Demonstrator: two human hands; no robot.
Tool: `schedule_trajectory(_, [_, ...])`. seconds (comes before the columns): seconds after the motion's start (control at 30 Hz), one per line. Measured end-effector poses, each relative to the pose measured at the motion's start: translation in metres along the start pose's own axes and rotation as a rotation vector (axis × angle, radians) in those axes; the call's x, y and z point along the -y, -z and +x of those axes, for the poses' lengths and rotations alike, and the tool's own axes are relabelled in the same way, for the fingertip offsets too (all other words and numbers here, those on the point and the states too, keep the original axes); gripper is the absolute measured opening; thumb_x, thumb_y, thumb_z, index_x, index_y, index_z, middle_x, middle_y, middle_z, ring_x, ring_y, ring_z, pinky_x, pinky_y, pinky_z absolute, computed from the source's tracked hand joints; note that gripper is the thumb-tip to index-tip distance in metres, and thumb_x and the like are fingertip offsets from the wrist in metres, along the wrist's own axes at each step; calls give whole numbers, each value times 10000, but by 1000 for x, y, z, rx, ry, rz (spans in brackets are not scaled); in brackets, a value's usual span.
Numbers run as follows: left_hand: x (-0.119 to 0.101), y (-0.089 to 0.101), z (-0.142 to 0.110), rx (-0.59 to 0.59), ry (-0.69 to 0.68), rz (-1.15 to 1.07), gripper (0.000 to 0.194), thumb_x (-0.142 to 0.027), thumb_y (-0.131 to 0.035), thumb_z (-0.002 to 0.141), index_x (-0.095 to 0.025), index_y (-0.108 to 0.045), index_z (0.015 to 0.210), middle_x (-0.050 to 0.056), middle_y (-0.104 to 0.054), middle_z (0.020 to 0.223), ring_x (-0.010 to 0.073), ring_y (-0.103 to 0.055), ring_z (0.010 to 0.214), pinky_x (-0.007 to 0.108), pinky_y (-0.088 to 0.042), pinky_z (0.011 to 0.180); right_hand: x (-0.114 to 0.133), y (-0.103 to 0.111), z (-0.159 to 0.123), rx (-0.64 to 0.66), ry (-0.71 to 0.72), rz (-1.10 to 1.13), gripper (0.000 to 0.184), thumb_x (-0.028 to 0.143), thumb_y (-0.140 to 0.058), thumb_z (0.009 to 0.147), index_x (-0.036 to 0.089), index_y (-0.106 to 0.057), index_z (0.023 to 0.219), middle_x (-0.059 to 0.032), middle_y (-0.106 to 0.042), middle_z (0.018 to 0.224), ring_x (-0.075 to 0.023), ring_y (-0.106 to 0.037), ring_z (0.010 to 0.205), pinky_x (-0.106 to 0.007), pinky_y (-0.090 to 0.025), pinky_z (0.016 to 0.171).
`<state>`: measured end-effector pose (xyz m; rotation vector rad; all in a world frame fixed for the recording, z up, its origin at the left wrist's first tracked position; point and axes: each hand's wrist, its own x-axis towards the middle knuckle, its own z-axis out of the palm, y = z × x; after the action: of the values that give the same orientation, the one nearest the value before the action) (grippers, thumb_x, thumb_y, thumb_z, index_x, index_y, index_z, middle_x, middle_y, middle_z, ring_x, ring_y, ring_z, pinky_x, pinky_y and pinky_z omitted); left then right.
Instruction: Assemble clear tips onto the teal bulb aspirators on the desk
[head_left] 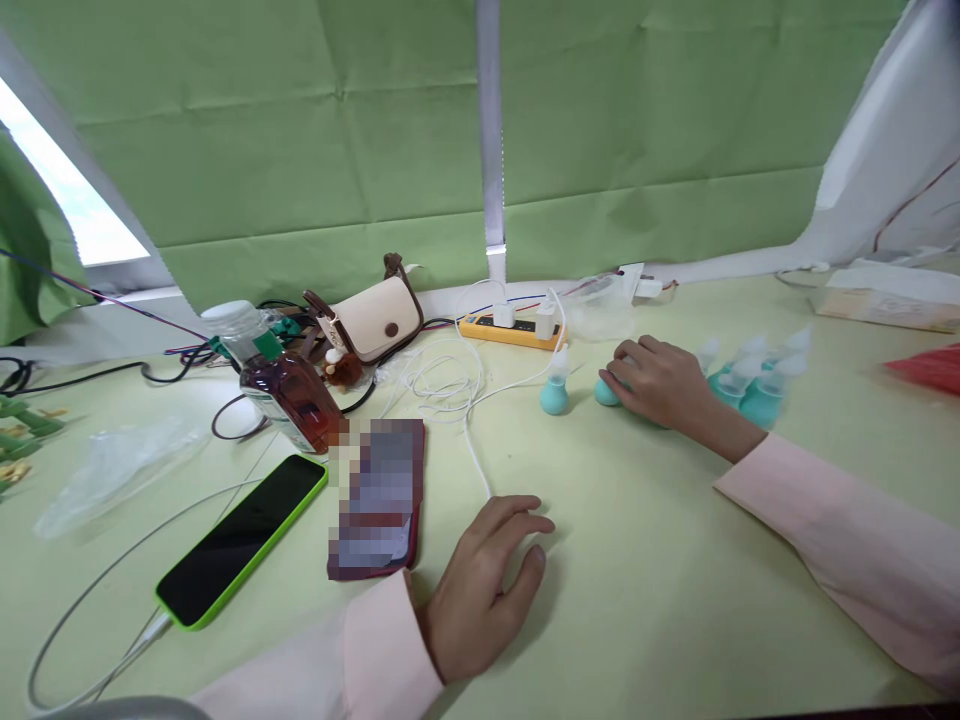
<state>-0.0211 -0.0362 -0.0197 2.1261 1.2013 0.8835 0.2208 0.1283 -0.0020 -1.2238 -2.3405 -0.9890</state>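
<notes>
My right hand (652, 378) is at the right side of the table, fingers curled over a teal squeeze bulb (606, 393); the top of that bulb is hidden by the hand. Just left of it stands another teal bulb (554, 396), upright with a translucent pointed tip. Several more of these bulbs (763, 398) are grouped behind my right wrist. My left hand (487, 585) rests on the table at the front with fingers apart and holds nothing. Near its wrist lies a red-cased phone (379, 500), its screen pixelated.
A phone in a green case (244, 540) lies left, cable attached. Behind it are a bottle of amber liquid (289, 390) and a small cream bag (375, 320). White cables run from a yellow power strip (480, 329). Plastic wrap (124, 465) lies left; a red item (930, 367) lies far right.
</notes>
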Motion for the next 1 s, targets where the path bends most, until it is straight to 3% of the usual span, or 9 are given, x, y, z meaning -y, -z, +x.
schedule_trajectory(0.17, [1,0,0,9,-11,13,231,-114,-406,786,-208,-529,959,64,-505,1097,177,-476,1014,321,-390,862,-3,-8,-7,-139,68,85,315,260,-382,823,176,-537,562,-41,-596,653,-137,-486,585,-261,-305,489])
schedule_trajectory(0.4, [0,-1,-1,-15,-24,-6,224,-121,-408,790,-207,-532,956,66,-523,1067,183,-487,992,325,-403,844,1,5,-12,-219,48,273,352,276,-420,801,207,-431,456,-20,-538,528,-120,-448,468,-261,-317,439])
schedule_trajectory(0.63, [-2,1,0,-9,-19,-31,238,-120,-412,790,-208,-511,988,64,-521,1068,183,-480,1000,323,-395,859,18,10,-11,-530,125,421,340,167,-511,710,209,-352,413,10,-486,452,-96,-424,409,-236,-324,383])
schedule_trajectory(0.77, [-4,3,-3,-23,-10,-49,311,-164,-464,776,-218,-428,1080,67,-493,1117,191,-452,1034,343,-377,885,47,44,-13,-630,31,602,273,110,-533,673,213,-371,479,12,-477,469,-97,-442,422,-233,-344,389])
schedule_trajectory(0.87, [-2,3,-5,-1,-24,-98,527,-256,-566,718,-217,-316,1180,88,-409,1217,216,-403,1098,365,-358,918,73,80,-18,-521,25,821,257,59,-504,672,212,-364,520,20,-458,463,-87,-424,406,-222,-322,360])
schedule_trajectory(1.0, [1,1,-7,130,-61,-120,851,-398,-682,571,-208,-220,1261,118,-336,1289,271,-345,1159,411,-320,953,95,109,-30,-390,273,1000,235,58,-467,658,217,-352,528,37,-427,427,-92,-385,382,-236,-310,347])
